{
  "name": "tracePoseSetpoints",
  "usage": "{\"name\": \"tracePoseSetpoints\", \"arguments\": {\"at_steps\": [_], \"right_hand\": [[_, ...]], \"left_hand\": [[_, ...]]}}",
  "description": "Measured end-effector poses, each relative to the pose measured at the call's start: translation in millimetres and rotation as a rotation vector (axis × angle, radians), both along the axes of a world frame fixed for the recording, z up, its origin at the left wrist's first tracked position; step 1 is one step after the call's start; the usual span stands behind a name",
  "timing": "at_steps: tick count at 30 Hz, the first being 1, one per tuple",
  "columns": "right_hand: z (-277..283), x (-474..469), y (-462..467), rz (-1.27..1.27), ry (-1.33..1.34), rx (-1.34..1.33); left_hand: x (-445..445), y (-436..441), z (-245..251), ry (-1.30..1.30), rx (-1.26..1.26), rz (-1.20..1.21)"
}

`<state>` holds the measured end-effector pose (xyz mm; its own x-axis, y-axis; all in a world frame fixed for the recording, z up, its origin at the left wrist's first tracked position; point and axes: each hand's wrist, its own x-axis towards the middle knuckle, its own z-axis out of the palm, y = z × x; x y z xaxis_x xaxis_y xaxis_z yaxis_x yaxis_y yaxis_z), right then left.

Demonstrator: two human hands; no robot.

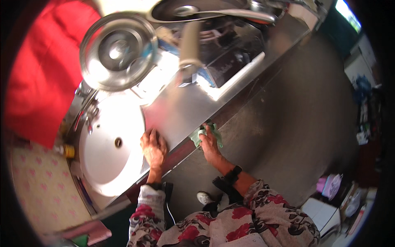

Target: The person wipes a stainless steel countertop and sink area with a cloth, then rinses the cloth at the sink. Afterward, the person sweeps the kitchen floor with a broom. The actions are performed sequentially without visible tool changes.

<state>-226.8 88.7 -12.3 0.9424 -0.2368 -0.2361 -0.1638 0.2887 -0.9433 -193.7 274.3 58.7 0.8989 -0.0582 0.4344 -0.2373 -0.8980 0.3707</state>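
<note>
My left hand (153, 148) rests on the steel countertop (185, 114), its fingers slightly bent and holding nothing. Right beside it is the rim of a white oval washbasin (103, 166) with an open drain hole (118, 142). A light green cloth (195, 137) is bunched in my right hand (210, 145), at the counter's front edge. Part of that cloth hangs over the far side of my fingers, and my fingertips are partly hidden by it.
Behind the basin stand a metal faucet (90, 115) and a round steel pot lid (118, 51). A dark glass gas stove (234, 68) carries a pan with a ladle (234, 13); a beige handle (189, 43) juts forward. Red cloth (46, 71) hangs at left.
</note>
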Motion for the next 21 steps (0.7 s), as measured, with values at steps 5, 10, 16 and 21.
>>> {"name": "tracePoseSetpoints", "arguments": {"at_steps": [5,10,16,21], "right_hand": [[10,-4,16,-0.017,0.174,0.214],[8,-7,36,0.054,0.126,0.406],[16,-30,71,0.326,0.183,0.414],[31,-41,96,0.57,0.166,0.453]], "left_hand": [[-2,0,-11,-0.073,-0.305,-0.056],[-70,3,-11,-0.094,-0.549,-0.254],[-139,21,-35,0.4,-0.924,-0.098],[-131,30,-48,0.512,-1.281,-0.044]]}}
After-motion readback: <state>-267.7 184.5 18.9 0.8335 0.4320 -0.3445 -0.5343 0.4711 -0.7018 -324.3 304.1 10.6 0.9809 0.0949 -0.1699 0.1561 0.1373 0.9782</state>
